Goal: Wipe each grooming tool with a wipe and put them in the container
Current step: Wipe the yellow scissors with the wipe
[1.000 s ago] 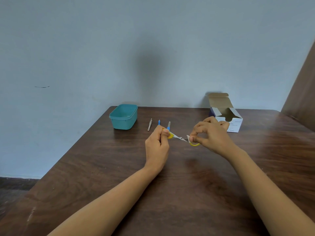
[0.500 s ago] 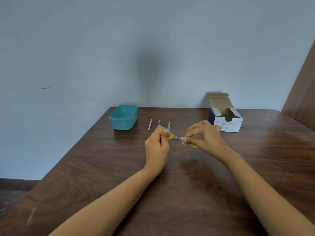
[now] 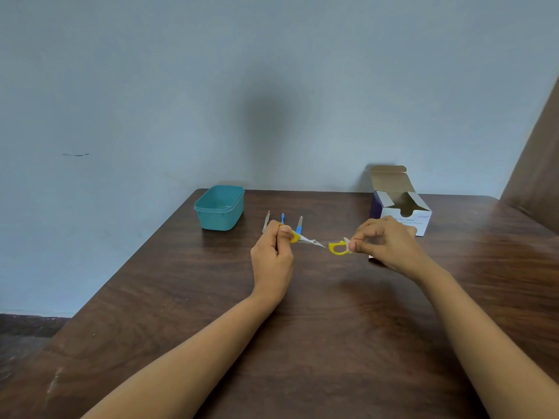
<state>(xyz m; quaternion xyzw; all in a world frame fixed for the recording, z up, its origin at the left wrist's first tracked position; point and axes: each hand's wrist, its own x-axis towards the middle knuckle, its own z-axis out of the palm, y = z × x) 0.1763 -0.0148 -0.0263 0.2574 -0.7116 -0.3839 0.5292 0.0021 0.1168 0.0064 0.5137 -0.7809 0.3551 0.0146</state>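
Small scissors (image 3: pixel 311 241) with yellow handles are held above the table. My left hand (image 3: pixel 270 255) grips one yellow handle end. My right hand (image 3: pixel 384 243) pinches a small white wipe (image 3: pixel 347 244) against the outer side of the other yellow handle loop (image 3: pixel 337 247). Behind my left hand, metal tweezers (image 3: pixel 266 220), a thin blue tool (image 3: pixel 282 218) and a blue-handled file (image 3: pixel 299 225) lie on the table. The teal container (image 3: pixel 219 208) stands open at the back left; nothing shows inside it.
An open white and purple box of alcohol swabs (image 3: pixel 402 207) stands at the back right, just behind my right hand. The dark wooden table (image 3: pixel 302 328) ends at a blue wall at the back. A brown panel (image 3: pixel 538 164) rises on the far right.
My right hand slid the wipe rightward along the scissors, from near the blades out to the yellow handle loop, which now shows. My left hand stayed in place.
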